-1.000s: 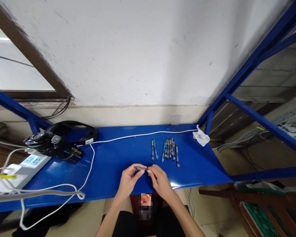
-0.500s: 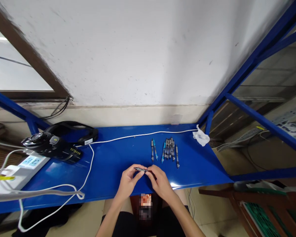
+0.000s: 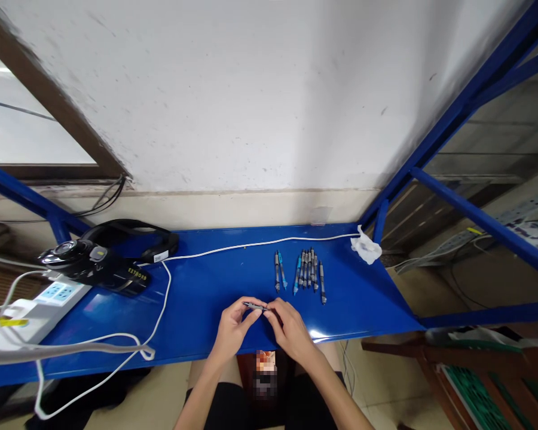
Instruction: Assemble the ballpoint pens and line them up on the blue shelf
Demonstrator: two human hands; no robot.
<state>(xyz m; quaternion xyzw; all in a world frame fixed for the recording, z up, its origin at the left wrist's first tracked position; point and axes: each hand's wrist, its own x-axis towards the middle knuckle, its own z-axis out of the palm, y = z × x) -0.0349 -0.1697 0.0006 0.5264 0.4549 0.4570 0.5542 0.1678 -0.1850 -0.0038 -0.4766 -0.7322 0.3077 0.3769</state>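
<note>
Head view | your left hand [image 3: 232,327] and right hand [image 3: 292,332] each pinched one end of a pen [image 3: 254,306] between fingertips, just above the shelf's [image 3: 192,286] near edge | risk: a loose pinch could let it drop off that edge to the floor.

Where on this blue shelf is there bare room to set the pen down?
Widest bare patch of the blue shelf: between the white cable and the row of pens, beyond the left hand and right hand gripping the pen. A smaller one lies right of the row, nearer than the tissue. Crowded: left end, with black device and power strip.
</note>
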